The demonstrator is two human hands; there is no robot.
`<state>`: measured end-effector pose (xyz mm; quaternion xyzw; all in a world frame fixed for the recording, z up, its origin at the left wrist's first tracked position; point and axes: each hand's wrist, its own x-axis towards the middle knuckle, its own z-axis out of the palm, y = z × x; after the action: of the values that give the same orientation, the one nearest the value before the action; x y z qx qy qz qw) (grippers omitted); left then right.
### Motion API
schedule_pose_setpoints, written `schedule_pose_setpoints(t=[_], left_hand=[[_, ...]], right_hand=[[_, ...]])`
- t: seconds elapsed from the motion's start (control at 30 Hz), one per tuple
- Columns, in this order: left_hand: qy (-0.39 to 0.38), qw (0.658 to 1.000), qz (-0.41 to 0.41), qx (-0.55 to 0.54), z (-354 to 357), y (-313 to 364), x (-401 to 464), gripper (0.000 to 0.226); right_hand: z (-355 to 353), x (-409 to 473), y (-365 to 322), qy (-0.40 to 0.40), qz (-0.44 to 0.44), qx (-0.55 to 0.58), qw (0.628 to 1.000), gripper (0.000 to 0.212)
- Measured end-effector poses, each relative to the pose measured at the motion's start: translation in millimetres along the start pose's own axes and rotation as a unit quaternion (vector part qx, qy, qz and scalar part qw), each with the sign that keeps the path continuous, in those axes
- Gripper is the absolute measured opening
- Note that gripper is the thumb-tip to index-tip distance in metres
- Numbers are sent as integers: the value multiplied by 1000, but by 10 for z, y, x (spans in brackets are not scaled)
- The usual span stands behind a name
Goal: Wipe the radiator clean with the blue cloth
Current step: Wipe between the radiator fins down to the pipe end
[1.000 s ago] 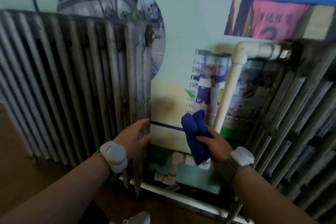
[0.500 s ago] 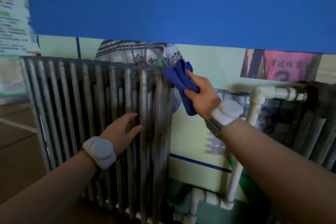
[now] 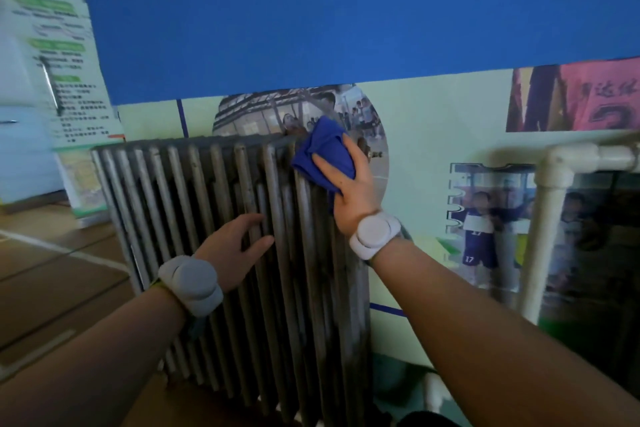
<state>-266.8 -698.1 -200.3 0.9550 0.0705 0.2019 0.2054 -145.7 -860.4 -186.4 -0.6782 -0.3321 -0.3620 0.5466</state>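
The radiator stood against the wall, a grey, grimy row of upright ribs reaching from the left toward the middle of the scene. At its top right corner sat the cloth, blue and bunched, pressed onto the upper ends of the last ribs. The right hand covered the cloth with fingers spread and lightly bent over it, thumb at the left edge, gripping it against the metal. The left hand lay lower down on the front of the ribs near the middle of the radiator, fingers loosely extended and touching the metal, nothing held. Each wrist wore a white band (a rounded puck-like unit on top).

Behind the radiator the wall carried a pale green mural with printed photographs, and above that a broad blue board. To the right, a white pipe ran down from an elbow joint. At far left stood a poster with blurred text, over a brown wooden floor.
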Motion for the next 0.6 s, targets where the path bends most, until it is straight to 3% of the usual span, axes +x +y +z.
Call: schedule_pose_setpoints(t=[0.1, 0.2, 0.4, 0.6], left_hand=[[-14, 1000, 13, -13, 43, 57, 108, 53], [-39, 998, 34, -27, 131, 117, 242, 55], [-52, 996, 32, -57, 352, 84, 349, 59], [0, 993, -10, -117, 460, 219, 590, 45]], right_hand=[[15, -131, 131, -29, -64, -25, 997, 41], [45, -102, 252, -19, -84, -22, 996, 52], [116, -350, 353, 22, -65, -24, 997, 44], [53, -1012, 610, -86, 19, -2, 996, 59]])
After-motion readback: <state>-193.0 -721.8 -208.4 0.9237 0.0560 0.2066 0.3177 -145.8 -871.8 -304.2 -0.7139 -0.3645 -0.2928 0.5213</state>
